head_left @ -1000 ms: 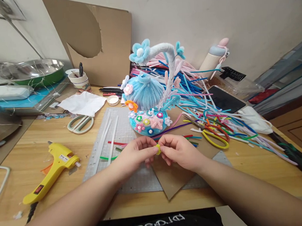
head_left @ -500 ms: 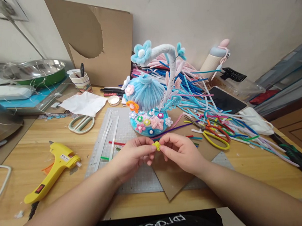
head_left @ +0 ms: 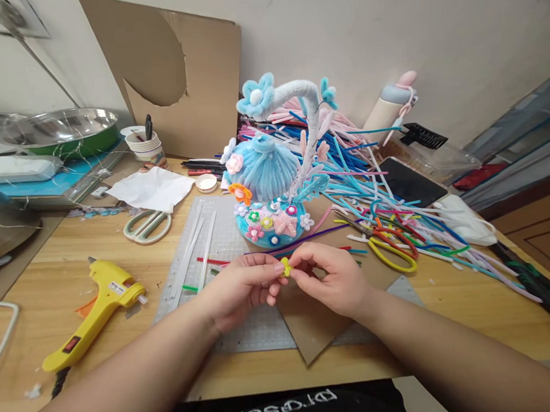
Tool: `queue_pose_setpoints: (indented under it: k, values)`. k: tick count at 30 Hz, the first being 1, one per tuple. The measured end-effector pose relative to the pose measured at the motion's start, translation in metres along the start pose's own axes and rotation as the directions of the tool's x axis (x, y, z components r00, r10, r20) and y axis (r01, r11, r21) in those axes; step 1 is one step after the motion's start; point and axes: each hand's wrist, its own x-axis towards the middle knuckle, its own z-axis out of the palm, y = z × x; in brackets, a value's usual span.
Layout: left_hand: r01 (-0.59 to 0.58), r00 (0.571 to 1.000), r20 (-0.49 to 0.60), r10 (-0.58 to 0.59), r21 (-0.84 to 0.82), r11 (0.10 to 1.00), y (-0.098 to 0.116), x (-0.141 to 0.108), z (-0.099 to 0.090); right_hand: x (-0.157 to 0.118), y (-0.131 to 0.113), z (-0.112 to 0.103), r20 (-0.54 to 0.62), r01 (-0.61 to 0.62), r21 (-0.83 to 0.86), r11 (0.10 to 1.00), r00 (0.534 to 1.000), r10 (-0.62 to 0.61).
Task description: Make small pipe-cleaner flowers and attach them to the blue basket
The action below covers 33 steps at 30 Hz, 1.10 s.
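A small yellow pipe-cleaner flower (head_left: 285, 267) is pinched between the fingertips of both hands. My left hand (head_left: 246, 285) grips its left side with thumb and forefinger, the other fingers curled below. On the right side, my right hand (head_left: 333, 277) holds it by thumb and fingertips. Just beyond my hands stands a blue pipe-cleaner lamp or ornament (head_left: 270, 170), its round base covered in little flowers and a pink starfish (head_left: 285, 225). A white wrapped stem (head_left: 314, 125) arches over it and ends in a large blue flower (head_left: 255, 96).
A yellow glue gun (head_left: 97, 311) lies at left, near green-handled scissors (head_left: 147, 227). Under my hands are a cutting mat (head_left: 257, 328) and cardboard (head_left: 312, 332). At right lie pliers (head_left: 393, 249) and heaped pipe cleaners (head_left: 345, 148), with a bottle (head_left: 392, 110) behind.
The yellow flower has turned slightly between my fingertips, showing its petals at a different angle. Both hands keep nearly the same place.
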Motion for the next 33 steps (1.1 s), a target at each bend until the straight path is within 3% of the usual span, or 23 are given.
queue_pose_setpoints:
  k: [10,14,22,33]
  values:
    - [-0.001,0.999,-0.046,0.002,0.015,1.000,-0.0020,0.0010,-0.0008,0.0014,-0.0018,-0.0040,0.076,0.107,-0.259,0.960,0.993,-0.090]
    - [-0.039,0.998,-0.039,0.039,0.022,0.999,-0.0024,0.0014,0.0009,0.0009,-0.0023,-0.0027,0.036,0.154,-0.305,0.940,0.988,-0.151]
    - [-0.067,0.997,-0.024,0.068,0.033,0.997,-0.0030,0.0012,0.0011,-0.0014,-0.0030,0.0004,-0.031,0.072,-0.239,0.968,0.996,-0.081]
    - [-0.096,0.995,-0.009,0.097,0.104,0.990,-0.0047,0.0021,-0.0018,-0.0016,-0.0026,0.0005,0.019,-0.028,-0.155,0.988,0.999,0.031]
